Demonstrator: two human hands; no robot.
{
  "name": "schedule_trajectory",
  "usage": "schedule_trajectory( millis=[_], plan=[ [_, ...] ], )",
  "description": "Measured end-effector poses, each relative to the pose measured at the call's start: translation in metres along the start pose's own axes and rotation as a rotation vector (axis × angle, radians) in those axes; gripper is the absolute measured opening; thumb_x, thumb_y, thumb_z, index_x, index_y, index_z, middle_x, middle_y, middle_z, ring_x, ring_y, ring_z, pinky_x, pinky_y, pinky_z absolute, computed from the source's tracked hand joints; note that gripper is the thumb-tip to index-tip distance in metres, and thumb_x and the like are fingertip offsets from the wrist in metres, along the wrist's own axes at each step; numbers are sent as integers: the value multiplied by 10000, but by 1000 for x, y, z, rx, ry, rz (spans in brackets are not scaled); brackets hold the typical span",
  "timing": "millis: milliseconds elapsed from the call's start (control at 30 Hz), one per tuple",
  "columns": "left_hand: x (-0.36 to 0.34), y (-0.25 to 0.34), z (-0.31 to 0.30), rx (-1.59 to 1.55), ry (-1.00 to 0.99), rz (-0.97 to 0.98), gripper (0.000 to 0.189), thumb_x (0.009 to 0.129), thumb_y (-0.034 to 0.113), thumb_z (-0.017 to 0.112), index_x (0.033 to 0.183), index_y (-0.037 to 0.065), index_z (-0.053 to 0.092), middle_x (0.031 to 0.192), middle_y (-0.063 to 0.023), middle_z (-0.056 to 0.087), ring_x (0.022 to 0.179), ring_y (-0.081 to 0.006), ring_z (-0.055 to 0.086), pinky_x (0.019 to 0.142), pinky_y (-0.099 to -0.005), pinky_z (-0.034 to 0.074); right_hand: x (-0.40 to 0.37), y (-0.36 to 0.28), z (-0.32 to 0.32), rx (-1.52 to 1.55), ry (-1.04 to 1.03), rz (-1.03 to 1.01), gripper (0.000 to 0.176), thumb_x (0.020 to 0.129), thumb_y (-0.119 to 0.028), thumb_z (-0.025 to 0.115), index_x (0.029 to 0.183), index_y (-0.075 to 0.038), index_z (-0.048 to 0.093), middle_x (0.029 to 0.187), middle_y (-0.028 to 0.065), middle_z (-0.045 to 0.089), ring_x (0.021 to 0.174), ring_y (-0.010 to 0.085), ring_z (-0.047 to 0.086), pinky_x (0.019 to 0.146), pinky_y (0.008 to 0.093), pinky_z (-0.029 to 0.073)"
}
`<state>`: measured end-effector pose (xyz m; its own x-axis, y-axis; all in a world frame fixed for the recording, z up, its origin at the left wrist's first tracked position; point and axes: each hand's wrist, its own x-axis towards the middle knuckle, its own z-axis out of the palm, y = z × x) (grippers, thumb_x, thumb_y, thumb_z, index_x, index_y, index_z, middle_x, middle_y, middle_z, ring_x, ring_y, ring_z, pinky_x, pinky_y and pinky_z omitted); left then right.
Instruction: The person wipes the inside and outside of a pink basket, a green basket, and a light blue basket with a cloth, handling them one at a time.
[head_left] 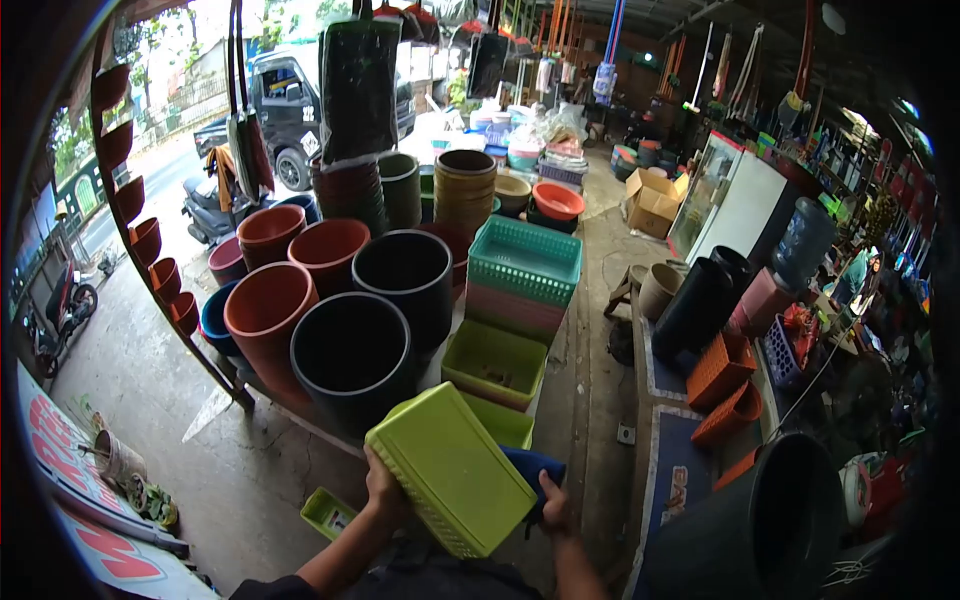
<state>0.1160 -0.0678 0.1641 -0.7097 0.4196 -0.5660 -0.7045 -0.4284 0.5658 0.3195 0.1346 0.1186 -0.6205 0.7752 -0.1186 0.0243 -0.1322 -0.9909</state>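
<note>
A lime green plastic basket [452,468] is tilted in front of me, its flat base facing up and its perforated side toward me. My left hand [384,484] is closed on the basket's left side. My right hand [553,500] grips a dark blue cloth [535,468] against the basket's right end. Just beyond, a lime green bin [494,362] stands at the near end of a row, with another lime green container [502,420] partly hidden behind the basket. On the floor below lies a small green tray [328,514].
Black pots [352,345] and terracotta pots [268,312] stand in stacks at left. Turquoise baskets [525,262] rise behind the green bin. At right are orange baskets [722,368] and a large black bin [770,525]. A black bag [358,90] hangs overhead.
</note>
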Motion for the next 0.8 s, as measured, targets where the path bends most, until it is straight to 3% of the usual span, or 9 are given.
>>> schedule_trajectory(
  millis=[100,167,367,500,600,667,700,767,800],
  plan=[
    [-1,6,8,149,-36,116,744,973,659,252,1276,38,528,1137,-138,629,977,-258,651,819,-404,562,17,11,-1,-131,-234,149,495,1014,-390,490,1190,56,616,1110,104,669,1027,209,627,915,306,475],
    [8,8,9,140,-116,154,722,984,637,255,1281,35,522,1131,-125,633,960,-234,650,814,-373,560,23,-33,21,132,-353,425,513,1004,-418,498,1189,46,615,1094,104,668,976,191,630,880,309,484],
    [5,8,16,192,-239,169,696,1012,584,229,1273,11,524,1131,-131,635,962,-220,652,824,-353,555,54,-66,71,225,-363,352,544,1000,-465,484,1167,36,616,1088,89,660,953,154,614,854,283,478],
    [5,1,13,203,-308,315,697,1021,562,207,1248,-17,523,1110,-161,648,956,-228,666,828,-336,561,65,-100,88,378,-339,319,541,995,-472,493,1185,22,609,1110,88,649,978,148,599,870,295,473],
    [-1,4,17,77,-299,317,703,1020,563,203,1238,-20,528,1101,-163,652,956,-240,669,823,-341,567,50,-116,107,104,-346,84,508,1023,-404,452,1287,21,541,1228,140,604,1122,191,570,950,299,443],
    [6,3,12,14,-361,257,707,1019,564,201,1242,-25,523,1112,-167,651,959,-253,671,836,-348,566,41,-124,119,-83,-363,-560,566,960,-327,549,1429,-40,417,1446,159,453,1339,257,432,1084,373,346],
    [3,5,17,5,-344,248,710,1019,564,200,1240,-28,524,1111,-167,651,950,-250,674,833,-349,568,31,-134,122,-84,-366,-558,566,960,-327,549,1429,-40,417,1446,159,453,1339,257,432,1084,373,346],
    [5,5,15,135,-363,329,704,1022,557,199,1228,-30,529,1101,-165,656,924,-240,680,823,-336,570,9,-152,124,-989,-313,-893,797,816,-309,652,1510,-121,310,1581,111,264,1471,288,219,1173,468,172],
    [17,-6,11,158,-290,400,684,1029,543,197,1206,-21,542,1077,-151,665,912,-221,681,802,-324,569,2,-140,129,-989,-312,-892,797,816,-309,652,1510,-121,310,1581,111,264,1471,288,219,1173,468,172]
  ],
)
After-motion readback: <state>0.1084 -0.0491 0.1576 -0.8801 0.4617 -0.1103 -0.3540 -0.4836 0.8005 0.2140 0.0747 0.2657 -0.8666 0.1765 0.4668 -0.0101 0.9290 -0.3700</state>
